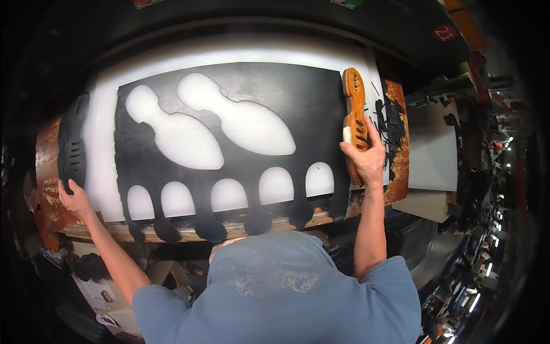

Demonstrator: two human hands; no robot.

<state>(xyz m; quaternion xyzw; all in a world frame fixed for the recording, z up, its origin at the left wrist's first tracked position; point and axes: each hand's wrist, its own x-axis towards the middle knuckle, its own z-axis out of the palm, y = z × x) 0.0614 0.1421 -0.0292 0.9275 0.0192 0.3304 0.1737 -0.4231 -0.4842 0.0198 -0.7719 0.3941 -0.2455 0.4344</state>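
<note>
A worker in a blue T-shirt (269, 286) reaches across a bench with the right hand (369, 160) closed around an orange sole-shaped block (354, 97), thumb on one side and fingers on the other, at the right edge of a black sheet (275, 92). Whether the block rests or is slightly raised cannot be told. The sheet, with two sole-shaped openings (186, 137) and a row of rounded notches (229, 195) along its near edge, lies on a white board (229, 49). At far left, the left hand (75, 200), fingers partly spread, is at the near end of a black sole-shaped piece (72, 137); whether it grips is unclear. Careful positioning appears to be the step in hand: good handling calls for keeping the block level, fingertips high on its sides, its underside away from the loose black scraps (392, 126) just beyond.
</note>
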